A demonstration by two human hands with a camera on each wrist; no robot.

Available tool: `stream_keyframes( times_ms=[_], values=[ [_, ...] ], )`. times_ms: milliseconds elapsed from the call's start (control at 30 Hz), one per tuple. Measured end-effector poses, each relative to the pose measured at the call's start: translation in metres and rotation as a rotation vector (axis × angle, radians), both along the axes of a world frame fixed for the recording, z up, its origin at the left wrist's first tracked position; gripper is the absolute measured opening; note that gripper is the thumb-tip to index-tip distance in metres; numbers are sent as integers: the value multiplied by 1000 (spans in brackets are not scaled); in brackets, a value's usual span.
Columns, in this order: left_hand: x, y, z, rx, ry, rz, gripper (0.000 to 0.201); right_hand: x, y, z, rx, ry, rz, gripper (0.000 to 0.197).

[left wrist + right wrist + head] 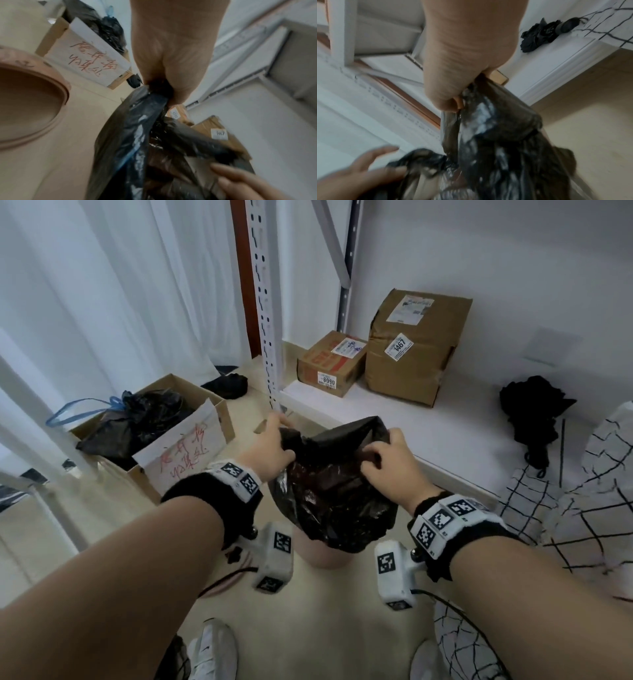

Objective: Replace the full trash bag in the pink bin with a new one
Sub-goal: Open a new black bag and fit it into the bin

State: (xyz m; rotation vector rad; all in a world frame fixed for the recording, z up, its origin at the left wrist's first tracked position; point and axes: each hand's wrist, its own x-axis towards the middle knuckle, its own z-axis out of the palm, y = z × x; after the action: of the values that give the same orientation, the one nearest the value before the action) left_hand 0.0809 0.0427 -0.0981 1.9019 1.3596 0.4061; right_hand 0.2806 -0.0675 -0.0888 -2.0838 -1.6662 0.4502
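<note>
Above the pink bin: both forearms are reaching forward and down, wrists level, holding the black trash bag (334,491) in the air.
Left hand (270,446): its grip is pinching the bag's left top edge, with some fingers stretching out past the plastic.
Right hand (390,460): knuckles up, its grip is curling tight round the bag's right top edge.
Pink bin (323,553): standing on the floor directly under the bag, its open mouth showing in the left wrist view.
Cardboard box (185,446): sitting to the left, holding a tied black bag (137,422).
</note>
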Motion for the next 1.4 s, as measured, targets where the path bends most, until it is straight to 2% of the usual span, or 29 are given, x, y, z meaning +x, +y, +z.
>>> stream_keyframes(
  times_ms=[67, 133, 233, 333, 400, 500, 567, 633, 667, 700, 733, 767, 833, 933, 1000, 1067, 1133, 1200, 1233, 1300, 1400],
  values=[
    [15, -3, -4, 75, 103, -149, 28, -4, 7, -12, -38, -168, 117, 42],
    [31, -1, -13, 172, 239, -273, 27, -7, 17, -22, -93, -293, 199, 57],
    [48, 4, -27, 324, 466, -468, 44, -7, 28, -44, -144, -410, 257, 61],
    [52, 9, -55, 419, 713, -618, 70, -2, 36, -67, -175, -499, 319, 56],
    [53, 9, -72, 232, 840, -663, 75, 2, 43, -82, -324, -521, 388, 49],
    [57, 7, -82, -57, 1053, -773, 65, 0, 49, -98, -726, -438, 435, 39],
    [64, 10, -87, -16, 1042, -839, 57, -4, 53, -105, -808, -345, 385, 35],
    [69, 13, -93, 208, 968, -814, 46, -6, 58, -108, -677, -306, 323, 38],
    [69, 14, -94, 299, 989, -782, 44, -6, 58, -108, -616, -304, 286, 44],
    [69, 14, -96, 312, 1054, -794, 44, -5, 58, -109, -638, -335, 279, 49],
    [69, 13, -98, 255, 1125, -825, 44, -4, 56, -110, -741, -395, 309, 52],
    [69, 13, -102, 197, 1127, -837, 42, -3, 54, -111, -864, -439, 350, 50],
    [66, 13, -100, 182, 956, -772, 35, -4, 54, -110, -937, -425, 407, 41],
    [54, 17, -95, 327, 682, -617, 28, -3, 53, -101, -765, -326, 386, 33],
    [41, 14, -95, 346, 589, -532, 32, 2, 48, -98, -649, -313, 362, 26],
    [32, 8, -92, 401, 568, -494, 42, 5, 42, -99, -572, -288, 337, 25],
    [31, 5, -91, 484, 542, -483, 51, 4, 40, -97, -580, -221, 298, 43],
    [31, 4, -90, 504, 500, -458, 58, 3, 43, -92, -591, -160, 245, 74],
    [32, 5, -90, 500, 476, -451, 61, 4, 44, -89, -600, -173, 248, 79],
    [33, 6, -87, 459, 390, -410, 61, 4, 46, -84, -659, -290, 306, 61],
    [33, 13, -80, 404, 237, -308, 40, -1, 48, -82, -700, -433, 335, 38]
  ],
)
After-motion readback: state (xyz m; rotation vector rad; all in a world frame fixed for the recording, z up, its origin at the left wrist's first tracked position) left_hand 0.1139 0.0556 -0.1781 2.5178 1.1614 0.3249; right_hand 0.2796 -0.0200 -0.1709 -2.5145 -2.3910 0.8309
